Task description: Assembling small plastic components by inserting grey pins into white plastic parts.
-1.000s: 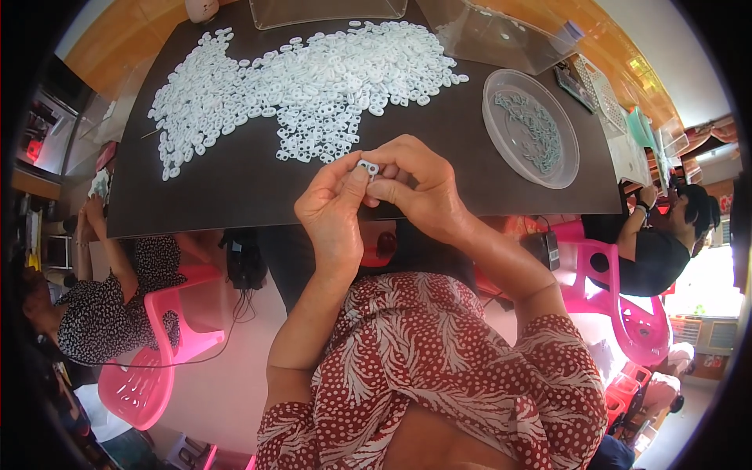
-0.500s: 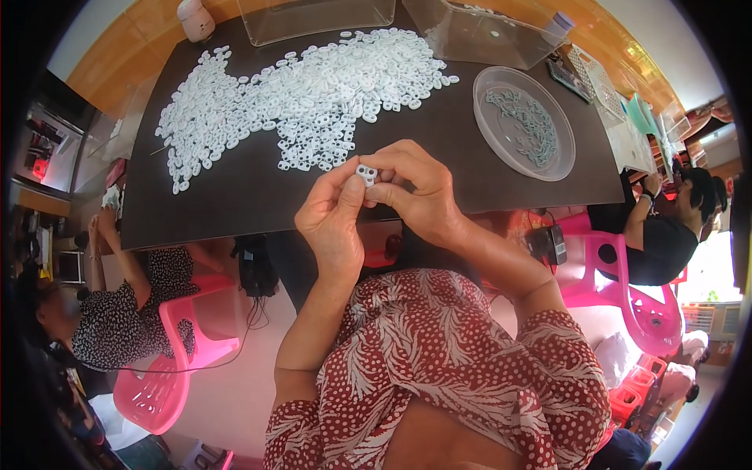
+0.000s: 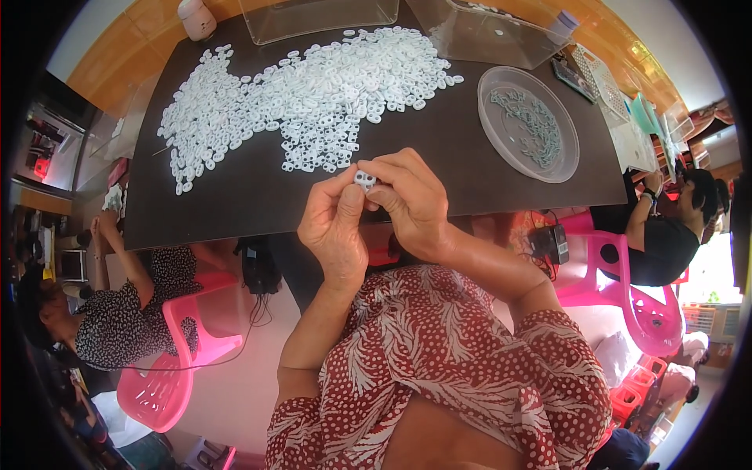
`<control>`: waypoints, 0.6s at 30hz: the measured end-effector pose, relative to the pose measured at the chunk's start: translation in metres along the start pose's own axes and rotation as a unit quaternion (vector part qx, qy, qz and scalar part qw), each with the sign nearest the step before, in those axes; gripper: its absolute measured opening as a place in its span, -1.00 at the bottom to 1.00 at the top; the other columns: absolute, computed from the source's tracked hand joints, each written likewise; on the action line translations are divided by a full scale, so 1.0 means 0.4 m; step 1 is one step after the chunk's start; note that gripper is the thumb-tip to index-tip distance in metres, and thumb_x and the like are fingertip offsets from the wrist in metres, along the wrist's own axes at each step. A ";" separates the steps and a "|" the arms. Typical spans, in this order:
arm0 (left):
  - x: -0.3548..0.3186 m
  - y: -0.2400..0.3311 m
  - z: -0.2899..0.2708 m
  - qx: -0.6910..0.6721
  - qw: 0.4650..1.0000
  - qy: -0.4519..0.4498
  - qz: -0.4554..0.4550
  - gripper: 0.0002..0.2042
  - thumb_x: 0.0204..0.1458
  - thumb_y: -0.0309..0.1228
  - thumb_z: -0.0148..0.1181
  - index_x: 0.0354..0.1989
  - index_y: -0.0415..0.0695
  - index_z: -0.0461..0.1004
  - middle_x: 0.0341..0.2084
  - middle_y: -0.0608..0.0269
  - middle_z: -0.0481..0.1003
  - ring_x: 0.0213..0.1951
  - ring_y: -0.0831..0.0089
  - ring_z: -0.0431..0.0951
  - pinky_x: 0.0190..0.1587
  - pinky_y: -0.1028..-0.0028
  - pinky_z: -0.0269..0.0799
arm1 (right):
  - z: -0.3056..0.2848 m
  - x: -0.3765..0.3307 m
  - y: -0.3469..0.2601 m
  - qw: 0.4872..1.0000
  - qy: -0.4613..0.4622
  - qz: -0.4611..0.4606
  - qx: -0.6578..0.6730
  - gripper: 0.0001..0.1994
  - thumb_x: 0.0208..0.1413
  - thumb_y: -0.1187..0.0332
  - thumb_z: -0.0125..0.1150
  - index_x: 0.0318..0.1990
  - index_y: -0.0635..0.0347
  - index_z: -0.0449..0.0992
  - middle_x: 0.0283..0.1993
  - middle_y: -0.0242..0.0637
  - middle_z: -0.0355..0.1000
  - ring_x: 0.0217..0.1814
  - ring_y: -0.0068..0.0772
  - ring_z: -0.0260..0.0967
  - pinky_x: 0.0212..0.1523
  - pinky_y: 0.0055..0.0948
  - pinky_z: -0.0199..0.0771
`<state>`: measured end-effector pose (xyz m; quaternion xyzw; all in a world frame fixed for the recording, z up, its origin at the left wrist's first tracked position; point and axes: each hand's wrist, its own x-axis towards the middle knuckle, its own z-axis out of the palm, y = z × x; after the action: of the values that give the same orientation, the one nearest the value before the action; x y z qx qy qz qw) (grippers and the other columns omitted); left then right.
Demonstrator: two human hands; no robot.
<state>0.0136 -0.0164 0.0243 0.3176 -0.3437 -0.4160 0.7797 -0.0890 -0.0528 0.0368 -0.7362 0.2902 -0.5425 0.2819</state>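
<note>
Pinching a small white holed piece (image 3: 364,179) between their fingertips, the left hand (image 3: 337,219) and right hand (image 3: 415,202) almost meet. Beyond the fingers, a pile of white pieces (image 3: 333,86) lies on a dark table (image 3: 251,184); to their right is a round tray (image 3: 568,131) of grey-green bits (image 3: 536,129).

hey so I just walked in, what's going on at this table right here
A person is holding a small white holed piece between the fingertips of both hands, the left hand and right hand meeting just past the near edge of the dark table. Beyond them a big heap of small white pieces spreads across the tabletop. To the right, a round clear tray holds small greenish pieces.
</note>
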 end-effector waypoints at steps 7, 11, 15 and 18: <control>-0.009 -0.013 0.009 0.034 0.999 0.000 0.034 -0.81 0.11 -0.45 0.13 -0.19 -0.32 0.43 -0.32 0.25 0.47 -0.31 0.62 0.39 -0.19 0.62 0.33 | 0.011 -0.006 0.010 0.995 0.044 -0.072 -0.049 -0.68 -0.17 0.67 0.13 -0.16 0.37 0.46 -0.27 -0.12 0.38 -0.34 -0.23 0.28 -0.39 -0.41 0.34; -0.010 -0.015 0.010 0.040 0.999 0.010 0.035 -0.80 0.12 -0.43 0.12 -0.17 -0.31 0.42 -0.29 0.22 0.47 -0.28 0.59 0.42 -0.15 0.58 0.35 | 0.018 -0.007 0.002 0.996 0.050 -0.063 -0.050 -0.69 -0.17 0.67 0.13 -0.16 0.37 0.46 -0.27 -0.12 0.38 -0.34 -0.23 0.28 -0.38 -0.40 0.34; -0.015 -0.015 0.013 0.053 0.998 0.015 0.036 -0.79 0.13 -0.42 0.10 -0.16 -0.31 0.41 -0.27 0.20 0.47 -0.25 0.56 0.44 -0.11 0.55 0.37 | 0.018 -0.007 -0.004 0.995 0.057 -0.061 -0.052 -0.69 -0.16 0.68 0.12 -0.16 0.39 0.46 -0.26 -0.12 0.38 -0.33 -0.23 0.28 -0.37 -0.40 0.35; -0.013 -0.006 0.022 0.060 0.997 0.018 0.035 -0.79 0.14 -0.41 0.09 -0.15 -0.31 0.41 -0.26 0.20 0.47 -0.24 0.56 0.44 -0.10 0.55 0.37 | 0.023 -0.004 0.001 0.993 0.067 -0.082 -0.055 -0.69 -0.15 0.68 0.12 -0.15 0.40 0.44 -0.24 -0.12 0.37 -0.33 -0.24 0.28 -0.37 -0.42 0.35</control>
<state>0.0034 -0.0149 0.0258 0.3594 -0.3647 -0.3611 0.7794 -0.0807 -0.0509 0.0331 -0.7336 0.2768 -0.5953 0.1757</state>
